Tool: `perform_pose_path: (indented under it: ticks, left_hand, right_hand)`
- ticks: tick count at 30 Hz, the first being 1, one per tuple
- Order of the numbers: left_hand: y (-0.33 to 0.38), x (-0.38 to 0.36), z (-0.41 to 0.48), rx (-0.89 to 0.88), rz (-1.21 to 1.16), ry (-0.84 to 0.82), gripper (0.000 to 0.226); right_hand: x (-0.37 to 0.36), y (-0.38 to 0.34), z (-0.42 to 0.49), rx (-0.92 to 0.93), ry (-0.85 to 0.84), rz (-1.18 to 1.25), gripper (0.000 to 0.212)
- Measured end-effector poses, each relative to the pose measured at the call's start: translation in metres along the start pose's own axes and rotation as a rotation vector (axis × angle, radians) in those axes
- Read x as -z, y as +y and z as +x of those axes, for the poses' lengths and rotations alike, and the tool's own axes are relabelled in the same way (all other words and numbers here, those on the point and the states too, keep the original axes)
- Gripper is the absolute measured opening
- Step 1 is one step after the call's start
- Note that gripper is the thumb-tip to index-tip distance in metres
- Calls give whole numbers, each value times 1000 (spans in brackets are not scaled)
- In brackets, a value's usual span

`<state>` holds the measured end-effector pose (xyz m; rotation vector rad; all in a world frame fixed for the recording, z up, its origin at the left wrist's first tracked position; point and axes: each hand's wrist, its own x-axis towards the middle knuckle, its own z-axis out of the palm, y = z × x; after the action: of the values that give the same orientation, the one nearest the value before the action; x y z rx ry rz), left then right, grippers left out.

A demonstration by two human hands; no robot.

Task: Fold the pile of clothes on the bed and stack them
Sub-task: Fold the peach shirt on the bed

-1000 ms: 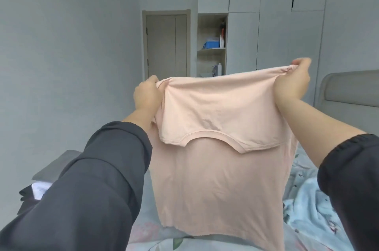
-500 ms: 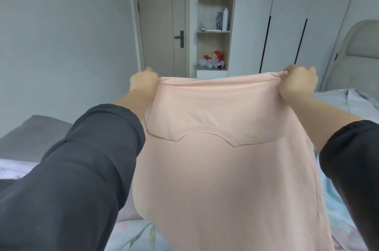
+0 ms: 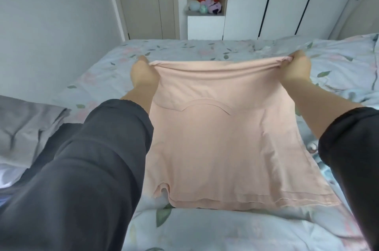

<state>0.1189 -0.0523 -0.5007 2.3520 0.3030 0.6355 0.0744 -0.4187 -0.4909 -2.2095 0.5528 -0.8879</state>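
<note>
A pale pink T-shirt (image 3: 221, 144) is stretched out between my hands over the bed (image 3: 184, 49). Its top part is folded over toward me, so the neckline curve shows across the middle. My left hand (image 3: 143, 74) grips the folded edge at the left corner. My right hand (image 3: 295, 70) pinches the same edge at the right corner. The hem lies on the floral sheet close to me; the upper part slopes up to my hands.
A grey garment (image 3: 26, 129) lies crumpled at the left edge of the bed. Light blue fabric (image 3: 348, 90) sits at the right, partly behind my arm. Beyond the bed are a door (image 3: 147, 0), a shelf with plush toys (image 3: 207, 4) and white wardrobes (image 3: 287, 0).
My hands have lowered the pink shirt from chest height down to the bed, and the view has tilted down. The hem now rests on the sheet. Both grips are unchanged.
</note>
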Motion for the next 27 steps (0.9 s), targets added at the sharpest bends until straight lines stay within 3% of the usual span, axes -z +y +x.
perform_pose_path:
  ticks: [8, 13, 18, 20, 22, 23, 25, 27]
  left_hand:
    - [-72, 6, -91, -189, 43, -118, 10]
    - [-122, 28, -183, -512, 220, -354, 8]
    - [-146, 49, -225, -705, 248, -432, 19]
    - [-151, 56, -231, -823, 226, -411, 19]
    - [-163, 58, -236, -889, 209, -446, 36]
    - [-168, 57, -238, -837, 196, -473, 40]
    - [-169, 58, -245, -519, 110, -427, 36]
    - [-164, 54, -239, 37, -34, -356, 30]
  right_hand:
    - [23, 58, -89, -21, -41, -37, 21]
    - [50, 111, -180, -42, -110, -87, 17]
    - [81, 139, -239, -24, -97, -129, 33]
    - [90, 151, -253, 77, -97, -258, 28]
    - [92, 162, -262, 112, -242, -590, 34]
    - [91, 163, -265, 72, -345, -759, 39]
    - [86, 154, -267, 34, -445, -935, 49]
    - [72, 139, -267, 152, -482, -947, 63]
